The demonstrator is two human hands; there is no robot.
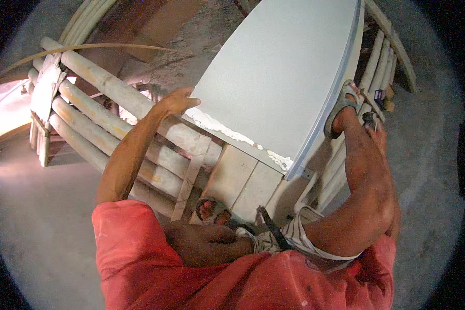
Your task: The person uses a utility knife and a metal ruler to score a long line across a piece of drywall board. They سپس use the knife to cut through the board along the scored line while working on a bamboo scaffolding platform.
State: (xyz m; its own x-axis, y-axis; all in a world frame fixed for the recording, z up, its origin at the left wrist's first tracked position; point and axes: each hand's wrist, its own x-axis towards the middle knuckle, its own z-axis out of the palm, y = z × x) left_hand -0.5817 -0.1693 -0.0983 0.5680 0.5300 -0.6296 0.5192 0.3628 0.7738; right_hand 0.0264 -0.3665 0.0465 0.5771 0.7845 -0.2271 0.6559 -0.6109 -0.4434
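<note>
My left hand (pixel 176 103) grips the near left corner of a large white panel (pixel 279 72), its thumb extended at the edge. The panel's near edge has a ragged white strip (pixel 222 129), and a blue-grey band (pixel 328 108) runs along its right side. My right hand (pixel 378 135), partly hidden behind my leg, is closed on a small black object (pixel 368 120), too indistinct to name. My sandaled right foot (pixel 346 108) is raised against the panel's right side. My other foot (pixel 209 212) is low beside pale boards (pixel 245 175).
Pale, stained poles (pixel 103 77) joined by boards form frames to the left and right of the panel. A thin curved strip (pixel 113 45) crosses the upper left. Small items (pixel 382 98) lie on the right-hand poles. Rough grey concrete floor (pixel 41 217) surrounds the frames.
</note>
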